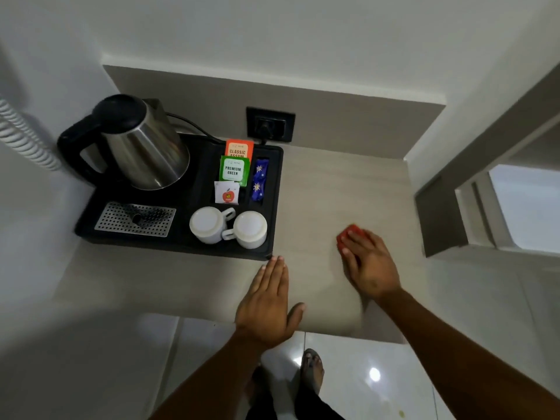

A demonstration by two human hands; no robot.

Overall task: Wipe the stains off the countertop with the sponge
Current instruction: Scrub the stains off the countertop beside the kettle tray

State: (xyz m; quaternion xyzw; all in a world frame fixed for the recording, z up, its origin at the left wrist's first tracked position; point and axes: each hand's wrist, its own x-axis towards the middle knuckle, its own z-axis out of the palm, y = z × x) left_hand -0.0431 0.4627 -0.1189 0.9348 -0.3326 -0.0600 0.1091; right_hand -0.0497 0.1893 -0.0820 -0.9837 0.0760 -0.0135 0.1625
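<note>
A red sponge (pixel 349 233) lies on the beige countertop (pixel 333 189), right of centre. My right hand (pixel 368 262) presses flat on top of it, fingers covering most of the sponge so only its far and left edges show. Flat on the countertop near the front edge rests my left hand (pixel 268 301), palm down, fingers together, holding nothing, its fingertips just at the front right corner of the black tray (pixel 274 207). I make out no clear stains on the surface.
The black tray holds a steel kettle (pixel 142 144), two upturned white cups (pixel 209 224) (pixel 251 228), tea sachets (pixel 234 171) and a metal drip grate (pixel 135 219). A wall socket (pixel 270 124) is behind. Walls close in left and right. The floor lies below the front edge.
</note>
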